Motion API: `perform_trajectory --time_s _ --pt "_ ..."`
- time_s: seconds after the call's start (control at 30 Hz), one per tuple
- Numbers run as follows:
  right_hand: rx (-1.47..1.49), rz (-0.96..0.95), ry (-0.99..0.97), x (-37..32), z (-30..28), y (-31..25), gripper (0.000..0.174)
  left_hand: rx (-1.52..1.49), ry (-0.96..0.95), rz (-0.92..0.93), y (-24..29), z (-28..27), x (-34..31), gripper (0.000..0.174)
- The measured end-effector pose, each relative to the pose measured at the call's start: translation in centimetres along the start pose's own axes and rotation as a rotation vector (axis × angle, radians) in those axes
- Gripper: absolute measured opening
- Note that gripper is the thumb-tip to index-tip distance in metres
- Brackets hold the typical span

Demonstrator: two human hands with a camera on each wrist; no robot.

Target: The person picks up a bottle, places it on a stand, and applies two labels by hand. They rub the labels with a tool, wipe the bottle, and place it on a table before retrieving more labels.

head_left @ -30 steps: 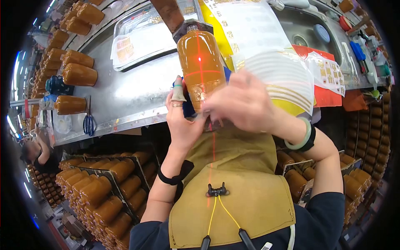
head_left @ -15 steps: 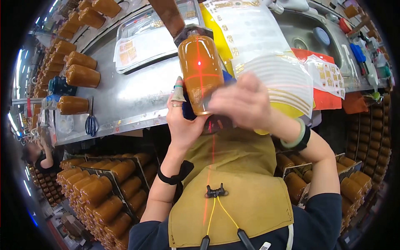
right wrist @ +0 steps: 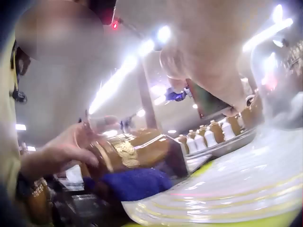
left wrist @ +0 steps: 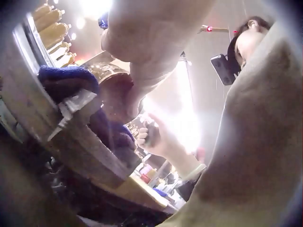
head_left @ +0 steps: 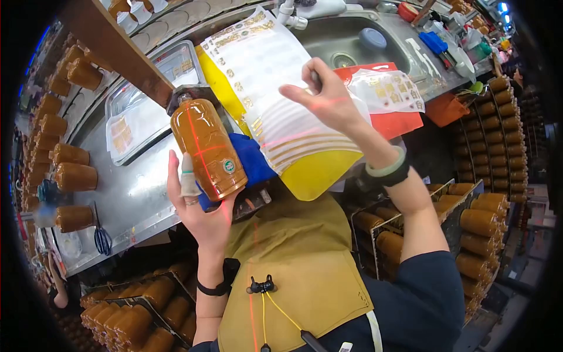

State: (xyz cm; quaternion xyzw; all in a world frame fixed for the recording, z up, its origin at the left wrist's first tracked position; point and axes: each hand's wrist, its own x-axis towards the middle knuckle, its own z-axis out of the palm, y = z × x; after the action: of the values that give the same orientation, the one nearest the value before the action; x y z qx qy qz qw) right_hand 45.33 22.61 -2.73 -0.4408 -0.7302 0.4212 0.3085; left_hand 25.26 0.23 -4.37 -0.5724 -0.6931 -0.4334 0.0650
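Observation:
A glossy brown bottle (head_left: 202, 146) lies on its side over a blue cloth (head_left: 249, 158), its neck at a wooden holder (head_left: 164, 91). My left hand (head_left: 205, 220) holds its base end, fingers along the left side and thumb at the base. One finger wears a pale finger cot (head_left: 189, 179). A round green-and-white emblem (head_left: 229, 166) shows near the base; a gold decal (right wrist: 127, 153) shows on the side in the right wrist view. My right hand (head_left: 331, 100) is raised over the white decal sheets (head_left: 281, 88), its fingers curled round a small dark grey piece, mostly hidden.
Left of the bottle stands a metal tray (head_left: 153, 138) with papers. Scissors (head_left: 102, 237) and more brown bottles (head_left: 76, 176) line the left counter. A sink (head_left: 346, 41) and red sheet (head_left: 404, 122) lie to the right. Racks of bottles (head_left: 126, 317) stand below.
My right hand has moved up and right, away from the bottle's base, over the white sheets. The green-and-white emblem now shows on the bottle. The head view has turned right.

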Motion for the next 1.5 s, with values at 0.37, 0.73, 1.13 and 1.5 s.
perform_trajectory --time_s 0.37,0.73,1.13,1.5 --pt "-0.913 0.258 -0.138 2.5 -18.8 12.0 0.069 -0.158 -0.059 -0.164 -0.6 0.1 -0.7 0.091" --pt "-0.697 0.106 -0.54 12.0 -16.2 11.6 0.036 -0.112 -0.067 -0.211 -0.8 -0.4 -1.0 0.094" --pt "-0.608 0.04 -0.153 17.1 -10.3 17.4 0.026 -0.306 -0.126 -0.288 -2.1 -0.3 -1.0 0.093" --pt "-0.222 -0.417 -0.155 6.4 1.1 -4.2 0.019 -0.413 -0.279 -0.341 -3.9 -0.6 -1.3 0.095"
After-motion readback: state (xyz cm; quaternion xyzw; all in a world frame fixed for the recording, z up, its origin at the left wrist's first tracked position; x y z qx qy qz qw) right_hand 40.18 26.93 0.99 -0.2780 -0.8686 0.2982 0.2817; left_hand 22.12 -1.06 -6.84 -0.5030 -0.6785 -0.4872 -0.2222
